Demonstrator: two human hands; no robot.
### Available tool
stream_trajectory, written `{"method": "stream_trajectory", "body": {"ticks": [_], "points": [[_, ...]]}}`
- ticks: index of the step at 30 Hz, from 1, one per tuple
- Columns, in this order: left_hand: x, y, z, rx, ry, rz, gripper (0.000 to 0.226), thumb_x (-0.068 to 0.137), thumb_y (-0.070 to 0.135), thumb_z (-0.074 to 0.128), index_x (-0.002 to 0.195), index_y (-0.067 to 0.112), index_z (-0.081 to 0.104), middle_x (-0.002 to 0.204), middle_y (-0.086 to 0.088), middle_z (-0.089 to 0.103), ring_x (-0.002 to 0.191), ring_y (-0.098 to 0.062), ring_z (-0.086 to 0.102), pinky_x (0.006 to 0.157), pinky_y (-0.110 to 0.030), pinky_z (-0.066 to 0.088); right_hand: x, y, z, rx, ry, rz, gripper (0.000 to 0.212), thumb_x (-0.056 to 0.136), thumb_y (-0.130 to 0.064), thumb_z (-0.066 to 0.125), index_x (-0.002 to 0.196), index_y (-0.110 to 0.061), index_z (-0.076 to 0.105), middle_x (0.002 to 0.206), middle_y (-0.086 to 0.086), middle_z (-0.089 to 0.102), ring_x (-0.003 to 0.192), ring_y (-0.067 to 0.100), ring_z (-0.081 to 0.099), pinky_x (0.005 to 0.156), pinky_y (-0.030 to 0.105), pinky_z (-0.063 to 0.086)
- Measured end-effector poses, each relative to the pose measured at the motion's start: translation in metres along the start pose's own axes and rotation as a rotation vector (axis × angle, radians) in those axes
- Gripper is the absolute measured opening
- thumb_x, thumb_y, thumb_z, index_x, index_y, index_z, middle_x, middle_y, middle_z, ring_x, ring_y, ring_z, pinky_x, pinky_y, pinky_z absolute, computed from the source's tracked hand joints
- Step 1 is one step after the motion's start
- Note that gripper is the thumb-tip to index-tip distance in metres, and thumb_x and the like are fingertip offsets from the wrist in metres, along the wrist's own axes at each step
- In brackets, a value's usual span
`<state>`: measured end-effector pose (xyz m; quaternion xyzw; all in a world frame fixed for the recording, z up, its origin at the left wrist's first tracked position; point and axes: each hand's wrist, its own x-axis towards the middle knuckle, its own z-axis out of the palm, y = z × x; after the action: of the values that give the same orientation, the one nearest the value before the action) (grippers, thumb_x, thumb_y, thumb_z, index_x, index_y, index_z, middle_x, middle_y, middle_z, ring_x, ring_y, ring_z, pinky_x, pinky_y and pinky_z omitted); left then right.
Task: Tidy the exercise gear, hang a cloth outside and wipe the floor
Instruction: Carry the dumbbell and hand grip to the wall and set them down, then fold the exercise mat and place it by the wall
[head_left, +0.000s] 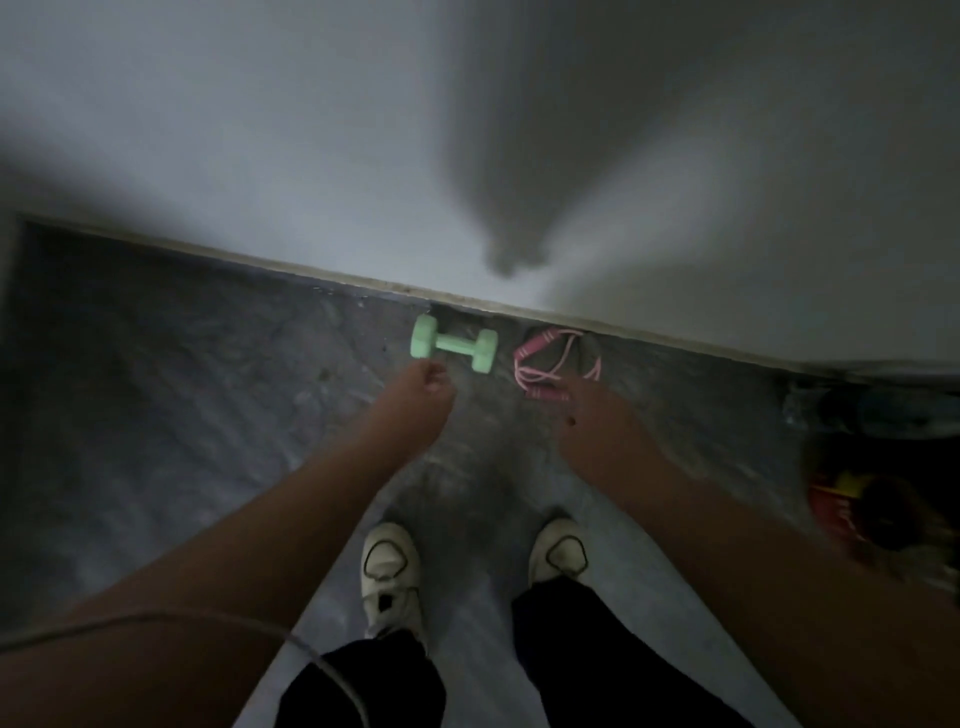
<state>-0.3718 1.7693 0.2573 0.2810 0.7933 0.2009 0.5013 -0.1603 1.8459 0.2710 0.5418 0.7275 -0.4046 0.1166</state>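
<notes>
Against the wall's foot, at 12 o'clock from the shoes (390, 564), a green dumbbell (453, 344) is lying on the grey floor (156, 415), a coiled pink skipping rope (556, 364) just beside it at 3 o'clock. My left hand (423, 397) is hovering near the dumbbell, fingers curling loosely, holding nothing. My right hand (597, 423) is reaching towards the rope; its fingers are blurring, so I cannot tell their state. At 3 o'clock, dark objects (878, 499) are lying, cut off and unclear.
</notes>
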Motion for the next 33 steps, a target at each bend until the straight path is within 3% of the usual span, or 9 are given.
{"method": "stream_trajectory", "body": {"ticks": [3,5,7,12,18,25,33], "points": [[-0.099,0.057,-0.069,0.32,0.031,0.186,0.044,0.096,0.021,0.052,0.14,0.019,0.048,0.132,-0.009,0.059,0.117,-0.026,0.056,0.094,-0.031,0.041,-0.078,-0.075,-0.062,-0.123,0.056,-0.049,0.054,0.085,-0.012,0.053,0.138,-0.022,0.05,0.114,0.008,0.063,0.092,0.021,0.062,0.076,0.031,0.052],[-0.157,0.093,-0.115,0.47,0.028,0.258,0.051,0.095,0.024,0.051,0.145,0.021,0.042,0.143,-0.008,0.052,0.129,-0.027,0.047,0.107,-0.038,0.037,-0.128,-0.128,-0.104,-0.124,0.076,-0.062,0.057,0.085,-0.011,0.055,0.141,-0.02,0.047,0.13,0.009,0.058,0.113,0.025,0.056,0.091,0.038,0.051],[-0.212,0.127,-0.159,0.577,0.062,0.315,0.054,0.094,0.028,0.05,0.147,0.02,0.038,0.148,-0.007,0.045,0.137,-0.026,0.038,0.114,-0.042,0.03,-0.175,-0.179,-0.143,-0.156,0.113,-0.123,0.057,0.085,-0.011,0.057,0.141,-0.019,0.048,0.134,0.008,0.056,0.12,0.024,0.053,0.098,0.041,0.049],[-0.331,0.187,-0.249,0.826,0.232,0.405,0.059,0.092,0.037,0.046,0.148,0.022,0.034,0.154,-0.006,0.037,0.145,-0.028,0.028,0.117,-0.05,0.022,-0.268,-0.282,-0.215,-0.293,0.267,-0.355,0.058,0.087,-0.018,0.056,0.144,-0.015,0.044,0.139,0.005,0.054,0.13,0.024,0.045,0.108,0.046,0.041],[-0.432,0.213,-0.318,0.852,0.435,0.362,0.059,0.095,0.035,0.043,0.15,0.021,0.029,0.158,-0.008,0.031,0.147,-0.031,0.023,0.118,-0.052,0.018,-0.342,-0.349,-0.257,-0.37,0.393,-0.517,0.063,0.085,-0.025,0.049,0.146,-0.012,0.041,0.145,0.012,0.049,0.135,0.03,0.043,0.107,0.049,0.042],[-0.518,0.189,-0.324,0.789,0.644,0.056,0.064,0.093,0.037,0.043,0.152,0.024,0.024,0.159,-0.003,0.026,0.148,-0.027,0.018,0.119,-0.052,0.016,-0.372,-0.384,-0.274,-0.501,0.307,-0.803,0.064,0.09,-0.026,0.053,0.15,-0.02,0.034,0.154,0.005,0.039,0.143,0.023,0.032,0.112,0.042,0.034],[-0.646,0.134,-0.223,0.54,0.872,-0.344,0.066,0.092,0.04,0.043,0.153,0.024,0.022,0.162,-0.006,0.022,0.15,-0.028,0.013,0.12,-0.051,0.013,-0.422,-0.408,-0.245,-0.697,0.037,-1.278,0.064,0.091,-0.027,0.05,0.151,-0.019,0.03,0.153,0.005,0.038,0.142,0.023,0.032,0.112,0.042,0.038]]}}
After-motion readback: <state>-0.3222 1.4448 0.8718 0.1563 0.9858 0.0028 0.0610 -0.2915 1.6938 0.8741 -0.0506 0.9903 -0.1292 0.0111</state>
